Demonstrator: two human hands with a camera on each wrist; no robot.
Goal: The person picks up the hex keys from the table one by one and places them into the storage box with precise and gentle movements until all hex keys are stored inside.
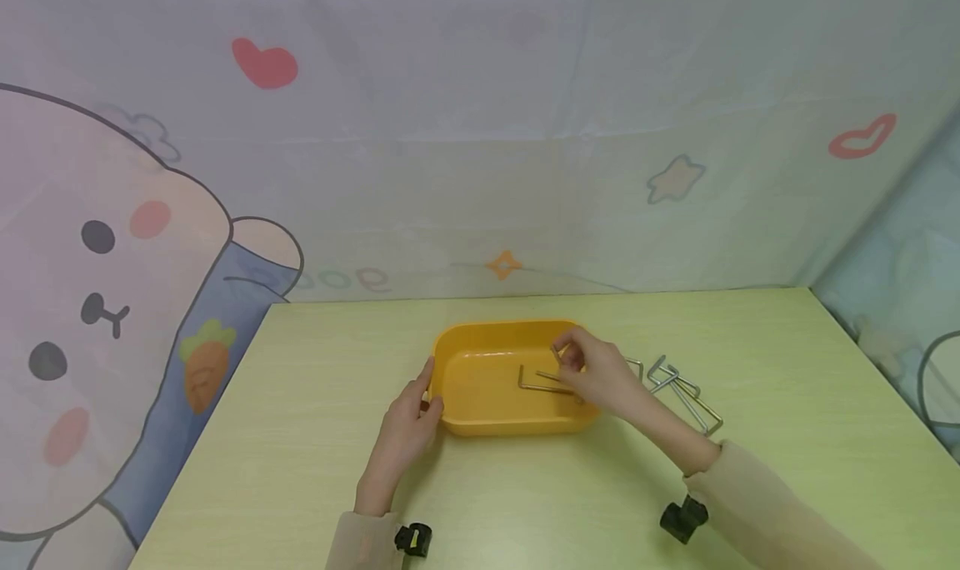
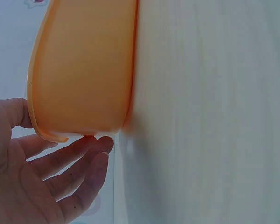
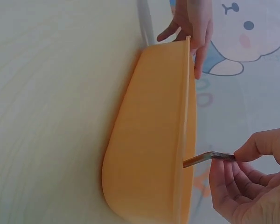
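A yellow plastic tray (image 1: 480, 427) stands on the table. My left hand (image 1: 408, 428) holds its left end, with the thumb at the rim and the other fingers against the outer wall in the left wrist view. Over the tray's right part, my right hand (image 1: 600, 374) pinches a metal hex key (image 3: 207, 157) between thumb and fingertips. In the right wrist view that key reaches past the rim, its far end hidden. At least one more L-shaped hex key (image 1: 543, 388) lies on the tray floor, partly covered by the right hand.
Several more hex keys (image 1: 686, 391) lie in a loose, crossing pile on the table right of the tray, close to the right forearm. The pale wooden table (image 1: 285, 437) ends at the back against a printed cloth (image 1: 450, 178).
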